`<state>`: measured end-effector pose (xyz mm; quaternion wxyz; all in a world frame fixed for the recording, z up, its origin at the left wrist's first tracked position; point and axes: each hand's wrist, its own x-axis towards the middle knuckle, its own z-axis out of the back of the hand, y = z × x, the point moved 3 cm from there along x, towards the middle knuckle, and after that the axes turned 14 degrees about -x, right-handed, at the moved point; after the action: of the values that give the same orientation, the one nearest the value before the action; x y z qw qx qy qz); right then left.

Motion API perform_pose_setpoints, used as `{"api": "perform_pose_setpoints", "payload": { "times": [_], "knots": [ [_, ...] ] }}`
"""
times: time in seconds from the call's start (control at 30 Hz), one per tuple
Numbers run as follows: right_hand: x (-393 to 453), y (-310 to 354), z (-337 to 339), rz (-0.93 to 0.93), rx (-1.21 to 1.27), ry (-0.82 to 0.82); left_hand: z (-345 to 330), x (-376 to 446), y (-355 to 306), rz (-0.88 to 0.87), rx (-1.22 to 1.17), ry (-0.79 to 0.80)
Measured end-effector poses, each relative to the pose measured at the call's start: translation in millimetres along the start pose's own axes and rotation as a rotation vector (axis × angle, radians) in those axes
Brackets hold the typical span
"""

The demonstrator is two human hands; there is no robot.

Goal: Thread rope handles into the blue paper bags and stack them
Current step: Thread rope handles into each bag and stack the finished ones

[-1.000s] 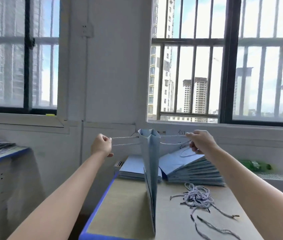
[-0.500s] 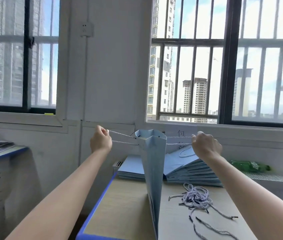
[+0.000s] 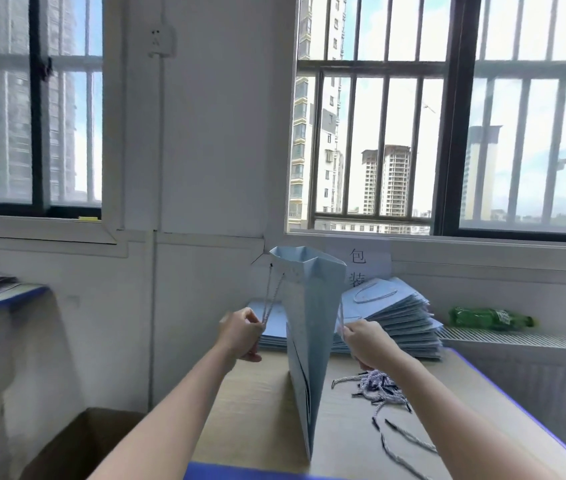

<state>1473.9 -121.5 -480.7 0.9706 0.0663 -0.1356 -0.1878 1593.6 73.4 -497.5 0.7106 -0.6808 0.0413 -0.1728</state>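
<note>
A light blue paper bag [image 3: 311, 327] stands upright on its folded bottom in the middle of the table, its top slightly spread. My left hand [image 3: 240, 332] pinches the rope handle [image 3: 272, 299] hanging down the bag's left side. On the bag's right side my right hand [image 3: 364, 342] pinches the other rope handle [image 3: 341, 317]. Behind the bag lie two stacks of flat blue bags: one with handles [image 3: 395, 317] at the right and one [image 3: 274, 330] at the left. A heap of loose rope handles [image 3: 376, 389] lies on the table right of the bag.
The wooden table [image 3: 260, 410] has a blue edge and stands against a white wall under barred windows. A green plastic bottle [image 3: 486, 318] lies on the radiator at the right. A cardboard box [image 3: 80, 441] sits on the floor at the left, beside another desk [image 3: 0, 299].
Both hands have dropped from the bag's top, where they pulled the ropes out sideways, to mid-height close beside the bag. The ropes now hang downward instead of stretching level.
</note>
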Motion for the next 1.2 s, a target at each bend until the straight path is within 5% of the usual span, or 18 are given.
{"api": "perform_pose_setpoints", "payload": {
  "times": [0.13,0.37,0.53,0.7,0.87,1.07,1.2],
  "knots": [
    [-1,4,1,0.019,0.108,0.0,9,5,5,0.033,0.03,-0.012],
    [6,-3,15,-0.023,-0.107,-0.122,33,14,-17,-0.042,0.131,-0.084],
    [-5,5,51,0.076,-0.022,-0.264,28,-5,-53,-0.333,0.112,-0.164],
    [-37,42,85,0.377,0.669,-0.099,-9,-38,-85,-0.508,-0.223,0.238],
    [-47,58,87,0.367,0.31,-0.13,-32,-48,-88,-0.538,-0.096,0.357],
    [-33,39,99,0.2,0.574,-0.342,-4,-18,-75,-0.486,-0.001,-0.134],
    [-31,30,91,0.184,0.905,-0.184,15,2,-55,-0.26,-0.045,-0.203]
  ]
}}
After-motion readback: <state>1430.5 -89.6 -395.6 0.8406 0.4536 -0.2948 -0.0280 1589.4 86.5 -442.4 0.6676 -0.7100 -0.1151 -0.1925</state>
